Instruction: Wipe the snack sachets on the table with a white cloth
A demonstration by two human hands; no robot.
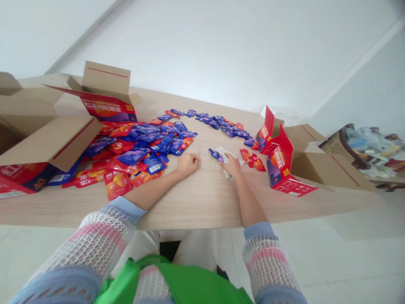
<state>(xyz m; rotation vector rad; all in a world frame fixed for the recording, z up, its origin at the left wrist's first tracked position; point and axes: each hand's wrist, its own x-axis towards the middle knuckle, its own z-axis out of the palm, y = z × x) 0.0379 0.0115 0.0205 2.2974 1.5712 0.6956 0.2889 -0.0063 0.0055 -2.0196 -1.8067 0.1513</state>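
My left hand [189, 164] rests on the table in a closed fist, beside the near edge of a large heap of blue sachets [148, 137]. The inside of the fist is hidden and nothing sticks out of it. Orange-red sachets [117, 183] lie mixed into the heap and along its front. My right hand [233, 165] is closed on a crumpled white tissue [223, 150] pressed to the tabletop. Against the tissue's left side lies a blue sachet [214, 153], close to my fingertips. Several red sachets [253, 160] lie just right of that hand.
Open printed cartons stand at left: one in front [47, 147], another behind [107, 97]. Two more open cartons, a nearer one [278, 162] and a farther one [265, 133], stand at right. A line of blue sachets [221, 124] curves across the table's back, near the wall.
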